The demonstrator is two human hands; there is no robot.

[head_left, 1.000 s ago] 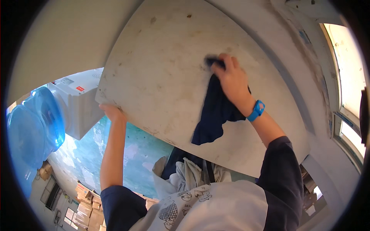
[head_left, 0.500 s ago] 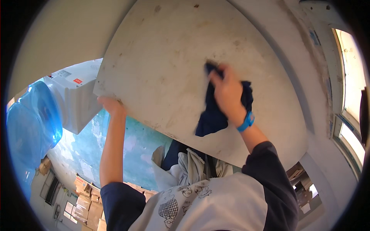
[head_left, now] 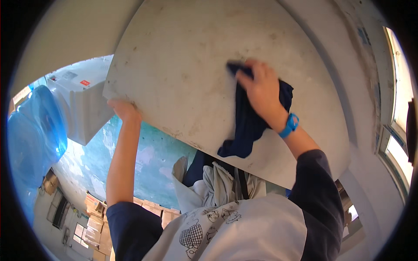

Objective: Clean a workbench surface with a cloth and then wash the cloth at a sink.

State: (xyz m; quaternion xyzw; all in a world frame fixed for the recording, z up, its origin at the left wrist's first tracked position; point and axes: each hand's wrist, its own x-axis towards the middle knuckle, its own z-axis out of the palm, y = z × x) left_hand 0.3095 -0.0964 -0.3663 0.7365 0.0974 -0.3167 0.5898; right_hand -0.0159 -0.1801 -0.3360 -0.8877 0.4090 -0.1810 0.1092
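Note:
A large off-white board (head_left: pixel 183 87) with brown stains and smudges fills the middle of the view. My left hand (head_left: pixel 125 110) grips the board at its left corner, fingers closed over the edge. My right hand (head_left: pixel 263 89), with a blue watch (head_left: pixel 290 125) on the wrist, presses a dark navy cloth (head_left: pixel 249 126) against the board's surface. The cloth bunches under my fingers and hangs down toward the board's near edge. Part of it is hidden beneath the palm.
Left of the board stand a white plastic container (head_left: pixel 87 108) and a clear blue water jug (head_left: pixel 41 126). Light grey fabric (head_left: pixel 215 182) lies below the near edge. Cardboard boxes (head_left: pixel 98 230) are stacked at lower left; a window frame (head_left: pixel 394 152) is at far right.
My right hand has shifted a little right with the cloth, still on the board. My left hand keeps its hold on the corner. The view has tilted slightly.

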